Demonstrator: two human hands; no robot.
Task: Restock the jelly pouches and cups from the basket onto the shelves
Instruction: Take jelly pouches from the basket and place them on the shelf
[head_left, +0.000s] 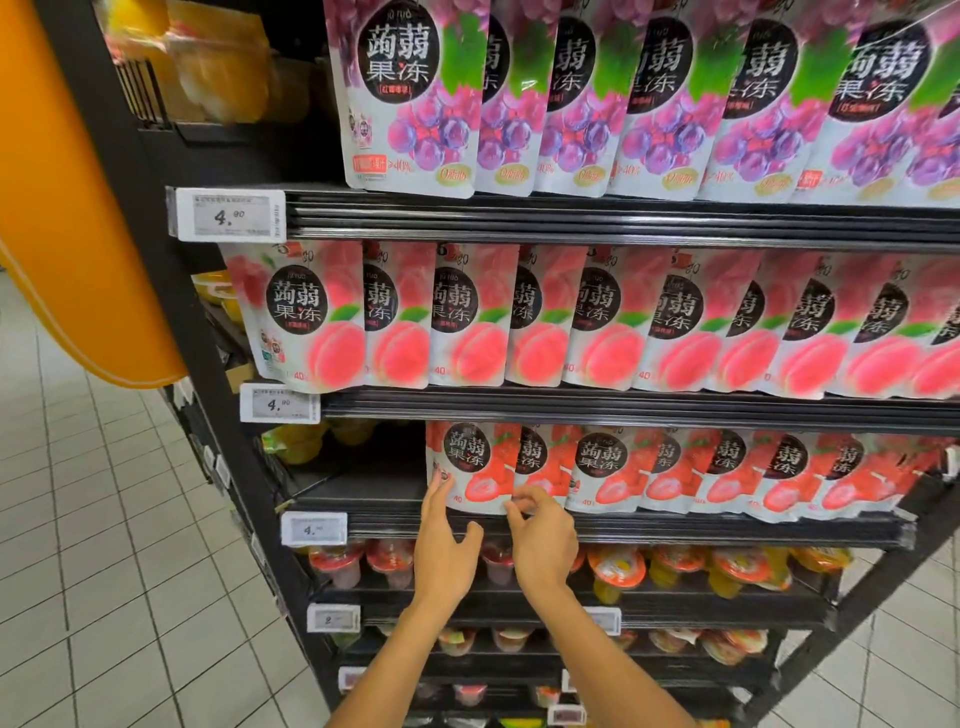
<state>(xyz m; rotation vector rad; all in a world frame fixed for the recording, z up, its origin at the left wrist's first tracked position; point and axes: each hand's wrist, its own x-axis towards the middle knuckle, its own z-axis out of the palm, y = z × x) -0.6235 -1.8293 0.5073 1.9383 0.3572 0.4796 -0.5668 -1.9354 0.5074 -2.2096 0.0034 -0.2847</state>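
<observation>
On the strawberry shelf: the front strawberry pouch (470, 467) stands upright at the left end of its row, just behind the shelf lip (675, 530).
Left hand: the left hand (447, 540) is spread, its straight fingertips touching the pouch's lower left corner.
Right hand: the right hand (543, 540) is curled, thumb and forefinger appearing to pinch the pouch's bottom edge near the right corner (blur hides the exact contact).
Handling: likely light and soft-bodied, with a glossy film that may slip; the filling probably sags, so it could lean or slump if left unsupported.
Where to hold: the sealed bottom edge and side seams look stiffest; a pinch there should steer it better than squeezing the belly.
Neighbours: overlapping pouches (727, 473) crowd its right side, so a shove that way could ripple down the row.
Above: peach pouches (613, 322) and grape pouches (571, 104) fill 2 higher shelves.
Below: jelly cups (618, 569) sit under both wrists.
Nearby: 1 price tag (314, 529) clips the lip at the left.
Basket: not in view.
</observation>
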